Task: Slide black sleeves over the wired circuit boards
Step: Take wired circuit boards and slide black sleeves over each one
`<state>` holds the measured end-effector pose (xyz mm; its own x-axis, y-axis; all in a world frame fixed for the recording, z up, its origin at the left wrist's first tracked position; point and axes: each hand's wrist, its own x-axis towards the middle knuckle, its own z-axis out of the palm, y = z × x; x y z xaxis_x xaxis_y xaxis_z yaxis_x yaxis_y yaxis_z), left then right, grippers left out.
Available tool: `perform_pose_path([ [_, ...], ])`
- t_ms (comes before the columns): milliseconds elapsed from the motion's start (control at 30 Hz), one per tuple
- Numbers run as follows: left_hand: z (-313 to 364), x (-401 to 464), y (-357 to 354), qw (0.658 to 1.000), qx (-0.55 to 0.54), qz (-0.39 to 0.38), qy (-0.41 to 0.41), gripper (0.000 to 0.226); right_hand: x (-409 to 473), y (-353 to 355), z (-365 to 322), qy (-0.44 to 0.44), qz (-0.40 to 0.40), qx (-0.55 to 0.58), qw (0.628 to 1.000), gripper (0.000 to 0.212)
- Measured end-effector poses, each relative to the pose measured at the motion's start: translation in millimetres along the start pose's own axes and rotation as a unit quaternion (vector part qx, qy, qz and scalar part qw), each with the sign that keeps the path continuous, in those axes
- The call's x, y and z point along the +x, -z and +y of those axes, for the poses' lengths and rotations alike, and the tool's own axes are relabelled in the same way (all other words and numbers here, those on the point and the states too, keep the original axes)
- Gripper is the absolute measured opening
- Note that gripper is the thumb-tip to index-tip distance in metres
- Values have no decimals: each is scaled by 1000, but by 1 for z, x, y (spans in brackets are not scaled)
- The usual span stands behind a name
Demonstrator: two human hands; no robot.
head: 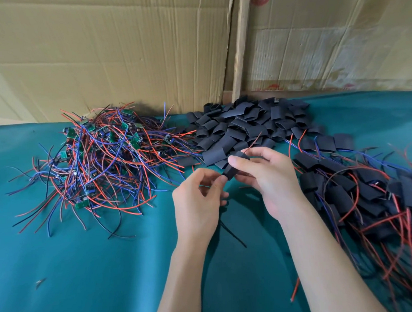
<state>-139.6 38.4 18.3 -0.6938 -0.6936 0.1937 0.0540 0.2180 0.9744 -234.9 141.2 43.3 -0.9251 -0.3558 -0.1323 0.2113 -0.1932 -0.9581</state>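
Right hand (268,176) pinches black sleeve (234,165), left hand (200,196) pinches its lower end; keep mouth open, feed wires 1st, near table (87,269) centre.

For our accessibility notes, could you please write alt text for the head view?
Two hands, left hand and right hand, hold a black sleeve with wires over a teal cloth, between a pile of wired boards and loose sleeves.

Matt black flexible tubing sleeves (241,127); smooth teal cloth table cover (87,269); creased brown corrugated cardboard sheets (104,53); plastic-coated wires (100,161).
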Motion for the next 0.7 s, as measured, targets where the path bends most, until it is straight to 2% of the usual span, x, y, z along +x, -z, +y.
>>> perform_pose_path([
  [233,-2,1,0,997,-73,4,15,19,-3,-3,-2,-19,-1,37,999,34],
  [433,-2,4,1,999,16,42,7,20,-6,-4,-5,-28,-56,-8,998,31],
  [567,-1,0,-3,999,37,21,31,21,-8,-3,-8,-58,-125,-39,990,17],
  [700,0,-1,-2,993,119,-1,-15,22,-9,-1,-6,-40,-139,-93,985,15],
])
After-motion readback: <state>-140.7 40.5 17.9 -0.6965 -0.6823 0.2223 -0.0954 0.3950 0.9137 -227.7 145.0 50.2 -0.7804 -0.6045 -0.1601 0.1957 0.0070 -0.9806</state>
